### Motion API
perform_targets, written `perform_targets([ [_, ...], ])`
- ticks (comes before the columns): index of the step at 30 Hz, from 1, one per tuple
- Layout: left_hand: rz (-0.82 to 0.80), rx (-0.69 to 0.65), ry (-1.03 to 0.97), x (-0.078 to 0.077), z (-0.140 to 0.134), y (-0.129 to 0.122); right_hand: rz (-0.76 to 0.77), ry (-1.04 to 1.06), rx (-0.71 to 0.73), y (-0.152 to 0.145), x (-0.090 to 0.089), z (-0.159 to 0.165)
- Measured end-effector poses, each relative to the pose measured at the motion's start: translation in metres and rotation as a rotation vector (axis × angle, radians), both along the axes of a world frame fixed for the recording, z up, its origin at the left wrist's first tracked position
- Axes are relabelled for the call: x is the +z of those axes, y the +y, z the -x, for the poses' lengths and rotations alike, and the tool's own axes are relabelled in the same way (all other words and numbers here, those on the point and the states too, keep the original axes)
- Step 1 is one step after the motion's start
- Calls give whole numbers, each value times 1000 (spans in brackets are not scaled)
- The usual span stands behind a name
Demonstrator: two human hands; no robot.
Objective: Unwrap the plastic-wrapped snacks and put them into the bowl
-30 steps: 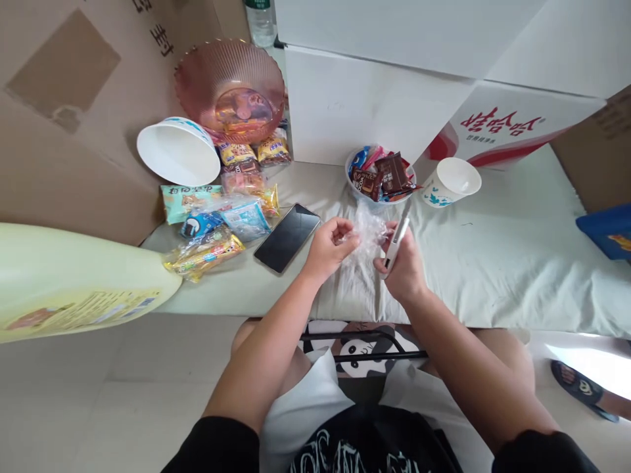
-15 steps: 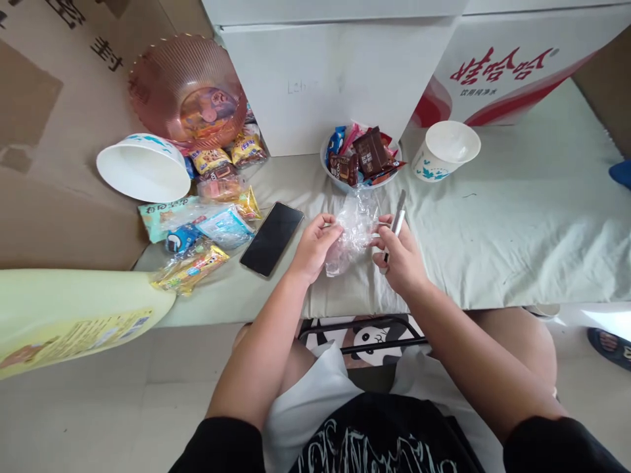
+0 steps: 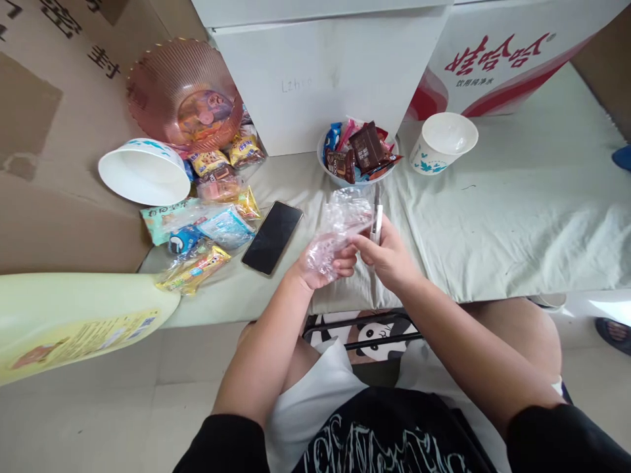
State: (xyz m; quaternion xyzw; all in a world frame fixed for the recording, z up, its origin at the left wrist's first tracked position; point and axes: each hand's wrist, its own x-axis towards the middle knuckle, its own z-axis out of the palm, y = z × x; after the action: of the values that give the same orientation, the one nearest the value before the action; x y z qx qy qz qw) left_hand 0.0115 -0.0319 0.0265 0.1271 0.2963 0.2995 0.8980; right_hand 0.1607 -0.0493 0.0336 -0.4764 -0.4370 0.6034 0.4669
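Observation:
Crumpled clear bubble wrap [image 3: 348, 210] is held between my two hands over the cloth-covered table. My left hand [image 3: 315, 263] supports it from below, palm turned up and fingers curled around its lower part. My right hand [image 3: 389, 256] pinches the wrap's right edge and also grips a white utility knife [image 3: 377, 223], whose blade points away from me. Just beyond the wrap stands a bowl [image 3: 328, 172] filled with wrapped snacks [image 3: 368, 149]. A black phone [image 3: 273, 238] lies flat to the left of my left hand.
A white paper cup [image 3: 428, 154] stands at the right. Leftward are a tilted white paper bowl [image 3: 142, 174], a pink ribbed bowl [image 3: 162, 85] and several packaged snacks [image 3: 227, 226]. White boxes [image 3: 325, 85] line the back. A pale yellow bottle [image 3: 89, 295] juts in from the left.
My left hand has turned palm up beneath the bubble wrap. My right hand has moved left against the wrap, with the knife now more upright.

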Motion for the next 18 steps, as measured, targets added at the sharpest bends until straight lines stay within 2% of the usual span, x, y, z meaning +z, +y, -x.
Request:
perform_targets([
  [2, -80, -49, 57, -6, -5, -1, 67, -1, 4, 0, 2, 5],
  [3, -121, -23, 98, -8, -5, -1, 73, -24, -38, 1, 3, 6],
  [7, -251, 170, 306, -13, 7, 2, -117, -303, -233, 7, 3, 1],
  [10, -451, 127, 451, -12, 15, 1, -172, -393, -191, 10, 2, -4],
  [13, -594, 163, 485, -11, 12, -3, -143, -302, -130, 9, -1, -5],
  [16, -578, 227, 472, -10, 8, -5, -40, -229, -72, 5, -6, -6],
  [18, -533, 174, 449, -9, 8, -6, -8, -179, -56, 2, -8, -8],
])
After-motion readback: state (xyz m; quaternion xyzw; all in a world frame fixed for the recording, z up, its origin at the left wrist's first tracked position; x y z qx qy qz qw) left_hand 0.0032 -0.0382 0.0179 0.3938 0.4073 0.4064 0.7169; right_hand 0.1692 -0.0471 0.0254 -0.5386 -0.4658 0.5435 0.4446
